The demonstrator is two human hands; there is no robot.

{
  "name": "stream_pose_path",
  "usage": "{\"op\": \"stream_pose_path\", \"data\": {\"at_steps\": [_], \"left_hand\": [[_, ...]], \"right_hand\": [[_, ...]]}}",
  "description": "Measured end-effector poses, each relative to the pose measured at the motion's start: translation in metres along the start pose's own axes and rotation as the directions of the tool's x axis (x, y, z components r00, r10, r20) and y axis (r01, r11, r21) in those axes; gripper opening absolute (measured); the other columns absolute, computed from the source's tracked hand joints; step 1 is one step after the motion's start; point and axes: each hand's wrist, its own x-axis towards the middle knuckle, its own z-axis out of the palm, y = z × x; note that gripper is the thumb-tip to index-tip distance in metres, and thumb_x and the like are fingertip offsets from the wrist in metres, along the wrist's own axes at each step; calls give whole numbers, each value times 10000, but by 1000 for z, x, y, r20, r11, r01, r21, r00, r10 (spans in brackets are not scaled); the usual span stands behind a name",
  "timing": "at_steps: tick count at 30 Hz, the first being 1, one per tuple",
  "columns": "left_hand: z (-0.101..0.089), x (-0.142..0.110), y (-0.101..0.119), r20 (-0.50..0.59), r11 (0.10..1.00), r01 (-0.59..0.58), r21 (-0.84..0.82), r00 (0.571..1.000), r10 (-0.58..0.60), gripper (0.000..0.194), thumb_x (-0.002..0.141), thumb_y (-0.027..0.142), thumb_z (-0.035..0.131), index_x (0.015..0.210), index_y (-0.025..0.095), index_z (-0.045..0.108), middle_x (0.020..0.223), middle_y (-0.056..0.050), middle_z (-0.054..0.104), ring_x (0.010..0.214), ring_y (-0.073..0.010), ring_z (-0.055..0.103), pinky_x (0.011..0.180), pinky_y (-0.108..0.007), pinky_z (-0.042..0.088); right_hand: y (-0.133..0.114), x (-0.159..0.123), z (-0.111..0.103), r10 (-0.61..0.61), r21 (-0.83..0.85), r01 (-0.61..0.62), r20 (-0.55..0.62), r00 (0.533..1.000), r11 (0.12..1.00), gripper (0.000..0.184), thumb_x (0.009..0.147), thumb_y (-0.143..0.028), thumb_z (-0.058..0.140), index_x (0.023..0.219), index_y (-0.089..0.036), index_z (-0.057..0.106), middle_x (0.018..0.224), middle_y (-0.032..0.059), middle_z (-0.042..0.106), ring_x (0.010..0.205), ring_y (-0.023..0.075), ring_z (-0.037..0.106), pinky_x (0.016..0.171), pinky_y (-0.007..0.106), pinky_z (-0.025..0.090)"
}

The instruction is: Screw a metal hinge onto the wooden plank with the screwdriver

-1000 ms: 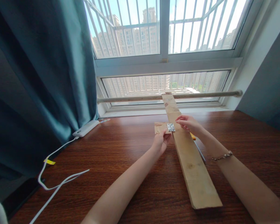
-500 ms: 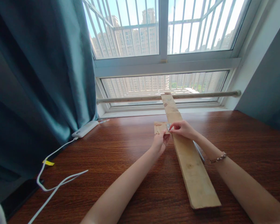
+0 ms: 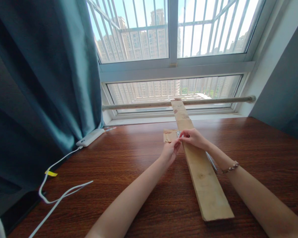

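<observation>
A long wooden board (image 3: 205, 180) lies on the brown tabletop, its far end reaching the rail by the window. Against its left edge sits a small wooden piece (image 3: 169, 135), with a little metal hinge-like plate (image 3: 178, 134) where the two meet. My left hand (image 3: 172, 150) is closed at the near corner of the small piece, fingertips pinched together. My right hand (image 3: 192, 138) rests over the board, thumb and forefinger pinched beside the metal plate. Whatever sits between the fingertips is too small to make out. A thin metallic object (image 3: 212, 162) shows partly under my right forearm.
A white power strip or adapter (image 3: 90, 138) lies at the back left by the blue curtain (image 3: 86, 82). Its white cable (image 3: 64, 195) loops over the table's left side, near a yellow tag (image 3: 51, 173). A horizontal rail (image 3: 144, 105) crosses before the window.
My left fingertips have moved up and right to meet my right fingertips near the metal plate. The board and small piece hold their places.
</observation>
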Motion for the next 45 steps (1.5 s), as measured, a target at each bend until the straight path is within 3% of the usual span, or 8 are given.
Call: {"op": "stream_pose_path", "data": {"at_steps": [9,15,19,22,26,33,39,45], "left_hand": [[2,0,-2,-86,1000,14,-3,996,-14,154,737,-15,549,778,97,646,743,-64,686,643,-81,619,700,-189,483],[1,-1,-6,-106,1000,20,-21,994,-22,166,732,-26,537,764,99,643,733,-68,688,662,-94,626,708,-203,488],[0,1,-6,-129,1000,15,-26,992,-18,162,715,-24,563,784,101,640,739,-69,690,661,-104,629,739,-230,496],[-2,1,-6,-137,1000,19,-22,990,-22,143,716,-21,572,761,102,630,725,-71,687,656,-106,632,740,-233,502],[-2,1,-6,-139,1000,27,-16,990,-29,132,730,-11,569,750,107,624,720,-68,687,645,-102,630,732,-231,510],[-1,-1,-3,-139,999,27,-19,990,-29,127,724,-7,576,739,111,621,717,-66,682,648,-107,629,752,-240,497],[-1,-2,-2,-150,1000,8,1,989,-8,129,703,-1,593,736,122,614,706,-46,667,644,-108,619,767,-254,482],[-9,-9,5,-279,994,-37,105,958,65,117,711,20,573,722,133,602,682,-36,645,593,-94,594,632,-220,473]], "right_hand": [[-2,0,0,8,16,-8,-22,1000,1000,227,779,-360,578,759,-144,645,542,-42,477,523,71,385,522,195,274],[-3,1,-2,122,317,-97,-58,991,943,264,751,-406,589,767,-142,602,490,-63,418,445,63,343,440,200,242],[1,2,-6,219,651,-113,-85,972,751,249,738,-406,611,769,-170,538,450,-90,374,382,48,296,389,190,197],[3,4,-13,317,887,-59,-101,943,458,226,744,-343,591,667,-178,456,474,-83,356,388,32,256,373,171,157],[2,7,-23,416,967,-100,-7,909,233,178,738,-267,470,627,-192,354,510,-71,321,375,35,189,345,164,130],[-6,8,-25,509,937,-263,115,853,228,135,711,-165,430,624,-187,329,528,-56,337,381,23,160,331,142,128],[-33,3,-29,553,856,-370,123,824,361,176,692,-172,550,654,-191,379,434,-121,230,344,13,138,335,145,49],[-70,-6,-17,502,718,-444,152,851,536,104,701,-218,546,700,-167,456,453,-104,313,350,6,219,356,138,109]]}}
